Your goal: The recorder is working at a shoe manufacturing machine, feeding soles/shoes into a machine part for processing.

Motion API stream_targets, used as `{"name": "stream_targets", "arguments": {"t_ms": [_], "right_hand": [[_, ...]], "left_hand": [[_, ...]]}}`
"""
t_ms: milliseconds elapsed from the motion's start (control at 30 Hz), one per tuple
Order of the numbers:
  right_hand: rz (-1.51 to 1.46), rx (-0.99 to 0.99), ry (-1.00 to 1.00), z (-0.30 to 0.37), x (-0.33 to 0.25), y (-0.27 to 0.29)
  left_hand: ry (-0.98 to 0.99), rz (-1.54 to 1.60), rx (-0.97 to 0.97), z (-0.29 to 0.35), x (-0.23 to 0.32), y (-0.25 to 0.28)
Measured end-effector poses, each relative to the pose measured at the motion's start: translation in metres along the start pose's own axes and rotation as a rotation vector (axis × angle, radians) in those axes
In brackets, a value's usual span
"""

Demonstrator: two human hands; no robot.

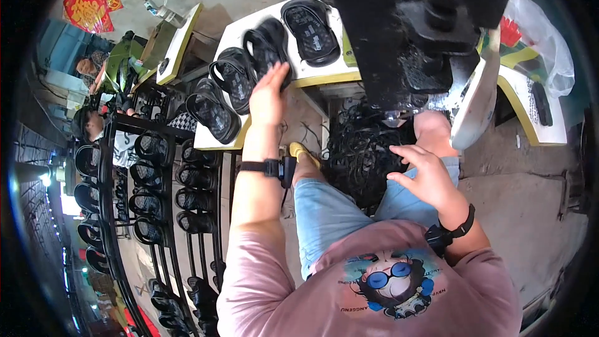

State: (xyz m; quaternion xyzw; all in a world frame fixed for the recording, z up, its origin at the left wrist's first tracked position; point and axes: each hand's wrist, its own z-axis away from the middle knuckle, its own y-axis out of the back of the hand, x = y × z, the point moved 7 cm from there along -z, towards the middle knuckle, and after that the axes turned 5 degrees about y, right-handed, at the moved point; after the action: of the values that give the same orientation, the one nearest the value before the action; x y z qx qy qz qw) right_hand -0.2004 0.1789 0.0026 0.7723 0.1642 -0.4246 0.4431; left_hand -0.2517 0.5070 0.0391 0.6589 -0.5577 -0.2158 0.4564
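My left hand (pixel 269 95) is stretched out to the front left, its fingers straight and lying against the heel end of a black slide sandal (pixel 267 43). That sandal is slightly blurred, and my thumb is hard to see. On its left are a second black sandal (pixel 234 81) and a third sandal (pixel 214 112); another black sandal (pixel 309 32) lies to its right. All rest on a white tabletop with a yellow edge (pixel 327 78). Above my lap, my right hand (pixel 427 175) hovers with thumb and fingers apart, holding nothing.
A large black machine head (pixel 430 31) stands right in front of me. Black offcuts (pixel 365 150) are heaped below it, between my knees. A rack of sandals (pixel 150 175) is on the left, with people beyond. A clear plastic bag (pixel 546 43) lies on the right-hand table.
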Motion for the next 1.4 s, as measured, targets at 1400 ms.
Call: {"name": "stream_targets", "arguments": {"t_ms": [1400], "right_hand": [[-1.569, 0.708, 0.069, 0.12, 0.088, 0.047]], "left_hand": [[0.638, 2.008, -0.034, 0.122, 0.236, -0.026]]}}
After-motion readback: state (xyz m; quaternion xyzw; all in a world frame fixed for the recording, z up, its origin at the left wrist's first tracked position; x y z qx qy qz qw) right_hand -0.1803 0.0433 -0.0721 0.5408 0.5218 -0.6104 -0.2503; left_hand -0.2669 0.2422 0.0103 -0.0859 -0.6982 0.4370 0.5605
